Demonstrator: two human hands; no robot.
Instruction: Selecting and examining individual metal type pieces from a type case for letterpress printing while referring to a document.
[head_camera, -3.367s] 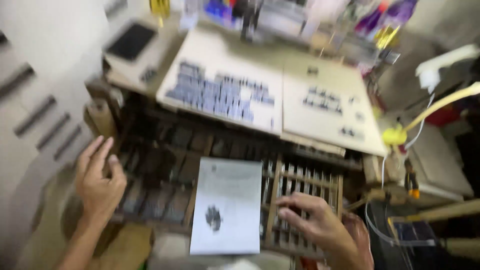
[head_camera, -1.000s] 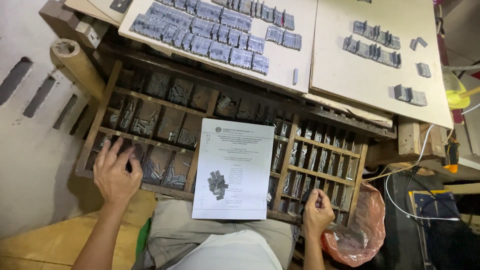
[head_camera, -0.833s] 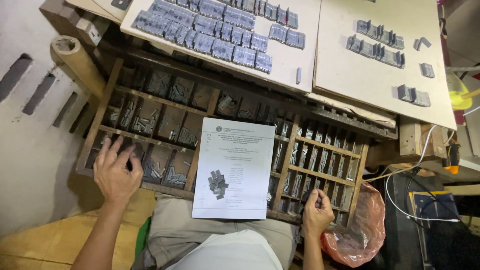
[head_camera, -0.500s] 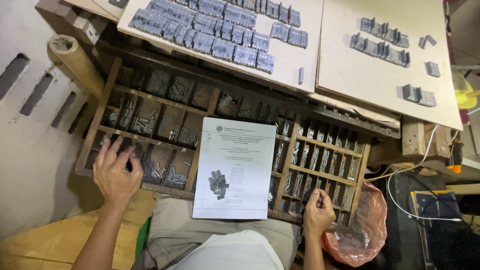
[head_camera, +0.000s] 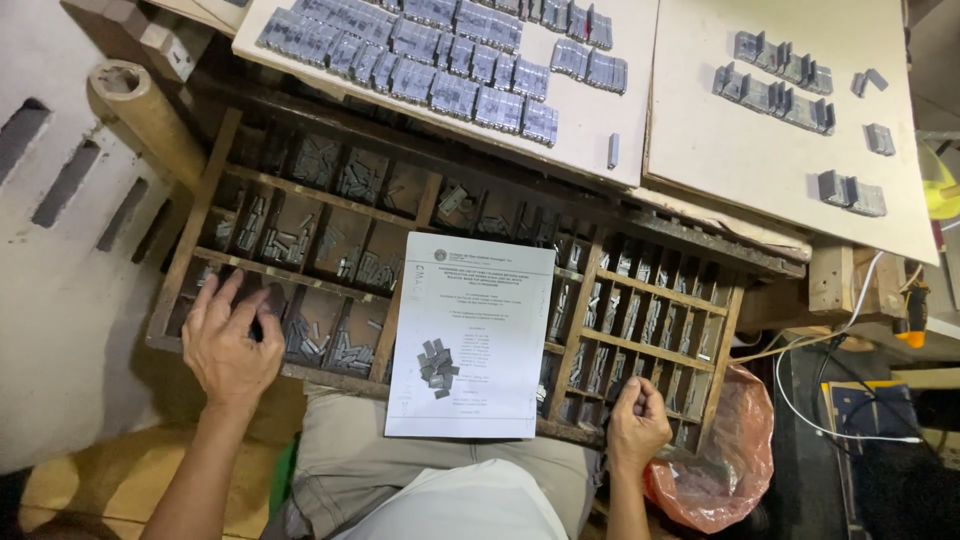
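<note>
1. Two hands at a wooden type case (head_camera: 215, 180).
2. Left hand (head_camera: 228, 345): fingers spread, tips in a near-left compartment among metal type pieces (head_camera: 300, 340); grasp uncertain.
3. Printed sheet (head_camera: 470, 335): centre, small type pile (head_camera: 437, 367) on it, long axis near-far.
4. Right hand (head_camera: 637, 420): loosely curled at the case's near edge; contents hidden.
</note>
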